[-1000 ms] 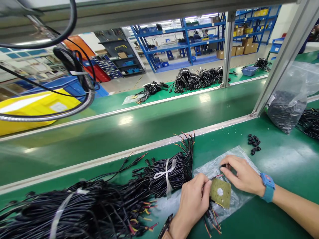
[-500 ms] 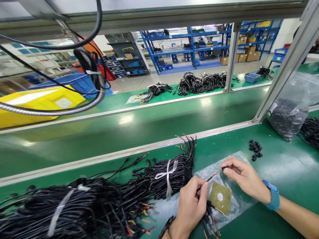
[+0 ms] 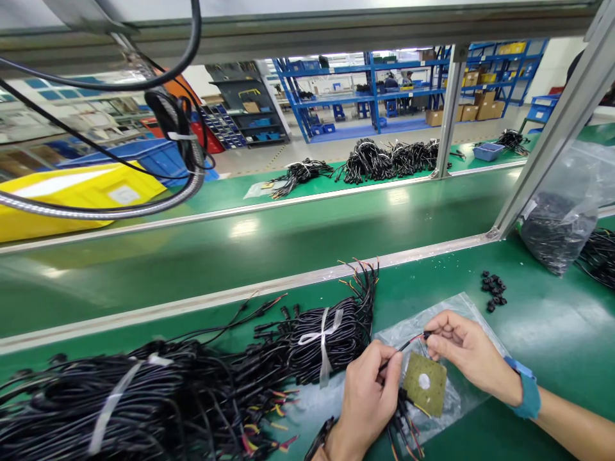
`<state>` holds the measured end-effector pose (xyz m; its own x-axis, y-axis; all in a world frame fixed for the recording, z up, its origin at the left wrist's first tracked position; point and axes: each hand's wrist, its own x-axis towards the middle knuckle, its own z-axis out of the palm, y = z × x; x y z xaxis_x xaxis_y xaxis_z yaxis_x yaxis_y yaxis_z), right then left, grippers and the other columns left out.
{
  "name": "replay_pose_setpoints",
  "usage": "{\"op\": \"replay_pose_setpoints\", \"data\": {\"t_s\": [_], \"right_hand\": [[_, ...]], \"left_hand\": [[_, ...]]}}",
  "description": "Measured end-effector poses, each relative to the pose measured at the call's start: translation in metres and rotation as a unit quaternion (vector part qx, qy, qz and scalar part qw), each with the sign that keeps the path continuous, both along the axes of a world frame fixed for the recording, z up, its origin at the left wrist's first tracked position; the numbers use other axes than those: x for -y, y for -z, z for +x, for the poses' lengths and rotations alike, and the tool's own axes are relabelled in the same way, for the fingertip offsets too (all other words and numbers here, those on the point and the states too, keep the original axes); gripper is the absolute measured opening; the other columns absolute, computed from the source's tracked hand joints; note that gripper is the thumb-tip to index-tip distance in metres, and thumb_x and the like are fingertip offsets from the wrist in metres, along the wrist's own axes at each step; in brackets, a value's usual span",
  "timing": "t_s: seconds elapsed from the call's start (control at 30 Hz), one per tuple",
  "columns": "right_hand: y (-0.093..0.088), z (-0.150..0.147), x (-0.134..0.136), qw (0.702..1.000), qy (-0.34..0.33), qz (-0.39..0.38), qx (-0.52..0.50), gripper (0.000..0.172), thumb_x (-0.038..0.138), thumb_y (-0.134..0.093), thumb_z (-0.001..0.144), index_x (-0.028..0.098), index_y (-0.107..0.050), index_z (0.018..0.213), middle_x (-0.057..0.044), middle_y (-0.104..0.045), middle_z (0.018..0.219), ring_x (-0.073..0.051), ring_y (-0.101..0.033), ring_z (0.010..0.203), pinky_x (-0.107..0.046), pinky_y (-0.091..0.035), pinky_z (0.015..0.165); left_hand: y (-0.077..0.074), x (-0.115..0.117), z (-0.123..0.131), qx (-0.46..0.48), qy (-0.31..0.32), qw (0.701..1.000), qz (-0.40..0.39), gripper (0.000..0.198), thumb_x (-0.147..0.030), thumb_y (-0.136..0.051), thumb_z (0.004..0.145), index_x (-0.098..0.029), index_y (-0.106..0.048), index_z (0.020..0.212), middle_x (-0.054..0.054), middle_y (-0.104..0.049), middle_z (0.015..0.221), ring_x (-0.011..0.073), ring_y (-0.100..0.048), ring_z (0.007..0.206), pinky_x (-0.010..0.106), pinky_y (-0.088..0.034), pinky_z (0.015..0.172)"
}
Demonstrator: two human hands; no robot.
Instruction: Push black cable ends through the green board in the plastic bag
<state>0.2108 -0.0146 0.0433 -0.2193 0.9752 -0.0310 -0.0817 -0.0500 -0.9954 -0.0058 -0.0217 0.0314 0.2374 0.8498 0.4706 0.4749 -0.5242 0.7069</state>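
My left hand [image 3: 369,397] pinches a black cable [image 3: 407,343] close to its end, where thin red and dark wires come out of the sheath. Between the thumb and fingertips of my right hand [image 3: 464,349] is a small black plastic piece [image 3: 426,335], right at the wire tips. Whether the wires have entered it is too small to tell. Below the hands, a yellowish square pad [image 3: 425,384] with a white round spot lies on a clear plastic bag [image 3: 461,397]. More stripped wire ends [image 3: 406,426] show beside my left hand.
Tied bundles of black cable [image 3: 331,339] and a larger heap [image 3: 139,403] lie to the left. Several small black parts [image 3: 493,290] sit at the right, near a filled plastic bag [image 3: 557,218]. A metal post [image 3: 542,128] and rail [image 3: 408,261] border the green bench.
My right hand has moved slightly down and left, bringing the black piece to the wire tips. My left hand stays in nearly the same place.
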Motion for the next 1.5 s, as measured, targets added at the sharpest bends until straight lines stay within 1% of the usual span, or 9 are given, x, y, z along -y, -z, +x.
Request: {"op": "replay_pose_setpoints", "data": {"t_s": [0.23, 0.4, 0.53, 0.8, 0.93, 1.07, 1.27, 1.5], "right_hand": [[0.0012, 0.0011, -0.0015, 1.0, 0.003, 0.0, 0.007, 0.031, 0.045, -0.073, 0.094, 0.017, -0.063, 0.102, -0.002, -0.068, 0.077, -0.016, -0.064, 0.07, -0.029, -0.055, 0.069], [0.0018, 0.0021, -0.0026, 1.0, 0.005, 0.006, 0.016, 0.03, 0.045, -0.071, 0.095, 0.018, -0.063, 0.102, -0.002, -0.067, 0.077, -0.016, -0.064, 0.07, -0.029, -0.055, 0.069], [0.003, 0.0026, -0.0031, 1.0, 0.006, 0.005, 0.013, 0.03, 0.046, -0.071, 0.094, 0.018, -0.063, 0.102, -0.001, -0.066, 0.077, -0.015, -0.064, 0.071, -0.029, -0.054, 0.068], [0.0052, 0.0059, -0.0047, 1.0, 0.007, 0.004, 0.028, 0.031, 0.046, -0.074, 0.093, 0.018, -0.065, 0.102, -0.002, -0.066, 0.083, -0.015, -0.062, 0.074, -0.028, -0.051, 0.07], [0.001, 0.0069, -0.006, 1.0, -0.011, 0.004, 0.013, 0.034, 0.049, -0.072, 0.093, 0.018, -0.065, 0.103, -0.001, -0.065, 0.078, -0.015, -0.062, 0.07, -0.029, -0.052, 0.069], [-0.002, 0.0064, -0.006, 1.0, -0.028, -0.004, 0.005, 0.036, 0.051, -0.071, 0.094, 0.017, -0.064, 0.104, -0.002, -0.066, 0.078, -0.016, -0.062, 0.07, -0.029, -0.053, 0.068], [-0.0019, 0.006, -0.0051, 1.0, -0.027, -0.005, 0.01, 0.038, 0.054, -0.071, 0.093, 0.018, -0.064, 0.104, -0.002, -0.065, 0.078, -0.016, -0.063, 0.071, -0.03, -0.054, 0.069], [-0.0016, 0.0059, -0.0049, 1.0, -0.03, -0.004, 0.007, 0.035, 0.051, -0.071, 0.094, 0.018, -0.064, 0.104, -0.002, -0.065, 0.079, -0.016, -0.063, 0.071, -0.029, -0.053, 0.068]], "left_hand": [[-0.0019, 0.0005, 0.0002, -0.018, 0.017, 1.0, 0.018, 0.018, -0.015, -0.055, 0.098, -0.019, -0.055, 0.081, -0.002, -0.052, 0.068, 0.0093, -0.05, 0.057, 0.021, -0.032, 0.052], [-0.0045, 0.0002, 0.0005, -0.04, 0.034, 0.998, 0.031, 0.017, -0.015, -0.055, 0.098, -0.019, -0.055, 0.082, -0.001, -0.054, 0.069, 0.0103, -0.051, 0.058, 0.022, -0.033, 0.053], [-0.0063, 0.0005, 0.0006, -0.051, 0.042, 0.997, 0.044, 0.017, -0.015, -0.055, 0.098, -0.019, -0.055, 0.082, -0.002, -0.052, 0.067, 0.0112, -0.05, 0.058, 0.023, -0.033, 0.054], [-0.0054, 0.0001, 0.0, -0.063, 0.036, 0.996, 0.044, 0.017, -0.017, -0.055, 0.099, -0.019, -0.057, 0.082, -0.002, -0.053, 0.067, 0.0119, -0.051, 0.058, 0.024, -0.034, 0.054], [-0.0043, -0.0006, -0.0002, -0.054, 0.03, 0.998, 0.034, 0.016, -0.017, -0.054, 0.099, -0.019, -0.057, 0.083, -0.001, -0.054, 0.069, 0.0114, -0.052, 0.058, 0.023, -0.034, 0.053], [-0.0049, -0.0013, 0.0, -0.047, 0.023, 0.998, 0.026, 0.018, -0.018, -0.053, 0.1, -0.019, -0.057, 0.082, -0.001, -0.054, 0.069, 0.011, -0.052, 0.058, 0.023, -0.034, 0.053], [-0.0054, -0.0014, 0.0002, -0.042, 0.015, 0.999, 0.031, 0.018, -0.017, -0.054, 0.099, -0.019, -0.057, 0.081, -0.001, -0.054, 0.069, 0.0106, -0.052, 0.058, 0.022, -0.035, 0.054], [-0.0042, -0.0013, -0.0002, -0.041, 0.019, 0.999, 0.026, 0.018, -0.016, -0.053, 0.099, -0.019, -0.056, 0.082, -0.001, -0.054, 0.069, 0.0104, -0.051, 0.058, 0.022, -0.035, 0.054]]}}
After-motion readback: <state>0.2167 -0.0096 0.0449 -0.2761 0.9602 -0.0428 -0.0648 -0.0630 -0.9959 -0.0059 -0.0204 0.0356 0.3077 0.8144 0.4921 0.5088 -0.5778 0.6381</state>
